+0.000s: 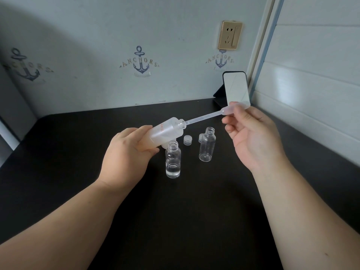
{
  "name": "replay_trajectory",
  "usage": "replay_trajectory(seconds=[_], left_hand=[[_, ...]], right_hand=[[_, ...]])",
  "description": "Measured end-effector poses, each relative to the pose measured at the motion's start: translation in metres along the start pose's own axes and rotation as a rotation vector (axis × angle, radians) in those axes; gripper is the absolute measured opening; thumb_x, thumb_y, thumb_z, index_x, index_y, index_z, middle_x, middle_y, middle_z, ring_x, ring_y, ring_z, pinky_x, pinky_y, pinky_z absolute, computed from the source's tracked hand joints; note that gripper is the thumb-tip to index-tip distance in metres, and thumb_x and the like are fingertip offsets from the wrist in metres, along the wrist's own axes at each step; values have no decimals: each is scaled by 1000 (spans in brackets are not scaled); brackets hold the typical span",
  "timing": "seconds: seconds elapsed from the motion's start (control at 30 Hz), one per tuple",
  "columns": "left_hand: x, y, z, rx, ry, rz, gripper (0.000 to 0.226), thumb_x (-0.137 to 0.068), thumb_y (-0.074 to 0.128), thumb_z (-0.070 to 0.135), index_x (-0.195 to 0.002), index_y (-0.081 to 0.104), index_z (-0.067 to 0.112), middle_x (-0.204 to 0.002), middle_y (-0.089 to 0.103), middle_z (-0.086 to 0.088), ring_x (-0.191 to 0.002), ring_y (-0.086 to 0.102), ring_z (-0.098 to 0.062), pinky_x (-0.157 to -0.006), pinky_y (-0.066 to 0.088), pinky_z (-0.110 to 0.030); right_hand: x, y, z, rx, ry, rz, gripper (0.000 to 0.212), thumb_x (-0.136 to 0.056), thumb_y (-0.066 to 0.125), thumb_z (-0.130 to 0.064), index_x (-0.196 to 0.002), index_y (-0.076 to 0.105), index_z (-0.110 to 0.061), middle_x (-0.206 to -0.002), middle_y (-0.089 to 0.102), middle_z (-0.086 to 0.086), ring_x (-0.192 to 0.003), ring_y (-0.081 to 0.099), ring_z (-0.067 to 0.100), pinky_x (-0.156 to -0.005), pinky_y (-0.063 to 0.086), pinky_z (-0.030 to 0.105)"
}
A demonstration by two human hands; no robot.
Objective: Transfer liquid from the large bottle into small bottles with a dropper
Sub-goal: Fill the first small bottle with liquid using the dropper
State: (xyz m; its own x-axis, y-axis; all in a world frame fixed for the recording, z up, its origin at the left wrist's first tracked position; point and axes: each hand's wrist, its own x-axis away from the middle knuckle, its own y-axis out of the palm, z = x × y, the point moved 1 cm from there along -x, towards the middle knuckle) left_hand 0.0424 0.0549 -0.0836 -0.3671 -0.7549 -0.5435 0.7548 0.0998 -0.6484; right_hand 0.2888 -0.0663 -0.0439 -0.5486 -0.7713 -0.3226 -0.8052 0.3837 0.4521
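My left hand [124,152] grips the tilted large bottle [165,131]; my right hand [251,137] pinches the dropper [210,114], tip in its mouth. The near small bottle [173,160] is partly filled, the far small bottle [207,145] looks empty.

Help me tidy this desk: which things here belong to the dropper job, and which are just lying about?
In use: frosted large plastic bottle, translucent plastic dropper, two clear small bottles, translucent ribbed cap.
Lying about: black-framed phone propped against the wall.
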Motion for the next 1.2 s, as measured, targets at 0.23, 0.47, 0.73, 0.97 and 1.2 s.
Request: replay_trajectory(seconds=[0.23, 0.47, 0.73, 0.97, 1.2], left_hand=[[-2, -1, -3, 13, -67, 16, 48, -83, 78, 29, -128, 63, 37, -105, 58, 19, -97, 49, -2, -77, 33, -11], [-4, -3, -7, 82, -147, 42, 33, -85, 74, 33, -113, 59, 43, -97, 60, 21, -89, 52, -3, -70, 34, -13], [-6, 1, -14, 241, -334, 87, 43, -87, 74, 47, -124, 53, 39, -94, 57, 28, -82, 57, 9, -64, 37, -13], [-7, 0, -15, 259, -366, 70, 50, -86, 75, 48, -129, 54, 32, -92, 53, 31, -83, 52, 9, -67, 36, -14], [-4, -3, -7, 314, -346, 52, 64, -86, 74, 49, -140, 47, 28, -102, 53, 26, -89, 54, 8, -70, 39, -15]], right_hand=[[-5, -12, -3, -260, 34, 131, 14, -92, 68, -16, -87, 81, -13, -86, 75, 4, -75, 70, 15, -69, 55, 23], [-5, -17, -6, -408, 51, 277, 15, -89, 72, -17, -97, 70, -5, -88, 75, 2, -77, 70, 15, -72, 55, 23], [-6, -18, -7, -379, 46, 279, 14, -94, 67, -17, -85, 72, -7, -81, 72, 1, -67, 66, 13, -65, 52, 22], [-7, -17, -6, -331, 48, 225, 15, -94, 67, -17, -84, 73, -8, -76, 67, 2, -65, 61, 15, -64, 51, 22], [-6, -14, -7, -272, 46, 196, 19, -94, 66, -17, -78, 74, -10, -76, 68, 1, -66, 63, 14, -64, 52, 22]])
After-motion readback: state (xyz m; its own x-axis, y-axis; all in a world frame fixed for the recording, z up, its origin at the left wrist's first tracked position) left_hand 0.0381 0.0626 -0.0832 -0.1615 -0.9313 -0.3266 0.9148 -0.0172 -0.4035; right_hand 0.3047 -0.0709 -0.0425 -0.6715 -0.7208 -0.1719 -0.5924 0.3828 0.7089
